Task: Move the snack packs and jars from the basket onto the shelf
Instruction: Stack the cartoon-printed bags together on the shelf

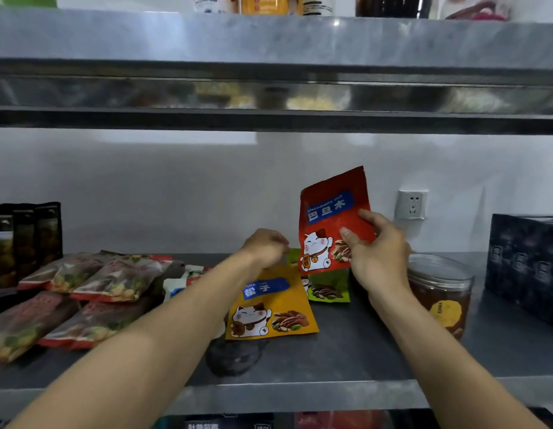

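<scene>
The right hand (380,255) has its grip closed on a red foil snack pack (326,184), held by one edge and upright above the grey metal shelf (362,351), probably to stand it behind the flat orange foil snack pack (269,305). The left hand (264,247) curls over that pack's top; whether it pinches, I cannot tell.

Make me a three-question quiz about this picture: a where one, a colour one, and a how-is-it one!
1. What is just right of the right hand? A) a basket B) a clear jar C) a cup
2. What colour is the held pack? A) red B) green C) blue
3. The orange pack is? A) lying on the shelf B) standing upright C) inside the jar
Answers: B, it stands beside that hand; A, the fingers grip red; A, it lies flat.
</scene>
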Available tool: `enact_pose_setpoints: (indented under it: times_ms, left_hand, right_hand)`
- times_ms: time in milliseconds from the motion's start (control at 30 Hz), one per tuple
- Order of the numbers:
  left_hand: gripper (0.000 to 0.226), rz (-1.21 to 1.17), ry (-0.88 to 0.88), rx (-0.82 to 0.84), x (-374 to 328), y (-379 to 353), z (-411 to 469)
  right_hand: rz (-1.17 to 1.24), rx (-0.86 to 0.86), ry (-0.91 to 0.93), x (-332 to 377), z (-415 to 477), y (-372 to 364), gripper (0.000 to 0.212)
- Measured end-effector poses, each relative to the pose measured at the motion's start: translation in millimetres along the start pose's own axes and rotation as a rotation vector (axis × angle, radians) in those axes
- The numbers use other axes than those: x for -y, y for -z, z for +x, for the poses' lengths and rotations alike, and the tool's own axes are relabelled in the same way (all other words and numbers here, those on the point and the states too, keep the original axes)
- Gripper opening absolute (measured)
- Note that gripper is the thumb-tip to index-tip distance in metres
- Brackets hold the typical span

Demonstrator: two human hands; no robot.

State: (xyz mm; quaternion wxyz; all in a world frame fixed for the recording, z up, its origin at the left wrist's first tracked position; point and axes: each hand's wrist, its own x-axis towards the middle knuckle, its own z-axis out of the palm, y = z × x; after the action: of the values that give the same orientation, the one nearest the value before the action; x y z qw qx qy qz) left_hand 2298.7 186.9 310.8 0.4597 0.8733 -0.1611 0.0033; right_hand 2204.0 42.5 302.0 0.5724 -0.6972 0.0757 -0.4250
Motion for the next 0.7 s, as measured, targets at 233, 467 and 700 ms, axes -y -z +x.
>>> enact_pose_setpoints:
  times_ms: [233,467,700]
  left_hand:
    - [0.069,0.335,0.102,0.174,20.6,-18.3,49.0]
    - [0.057,0.208,0.164,0.221,21.5,-28.3,93.2]
    - [0.040,-0.101,-0.065,-0.030,26.1,-37.6,110.7]
  right_hand:
    - [-0.073,-0.034,0.055,-15.5,12.1,-3.4,0.047]
    - [-0.100,-0.094,0.089,-21.6,29.9,-4.8,0.049]
    - [-0.053,-0.072,0.079,-28.2,39.7,-6.1,0.049]
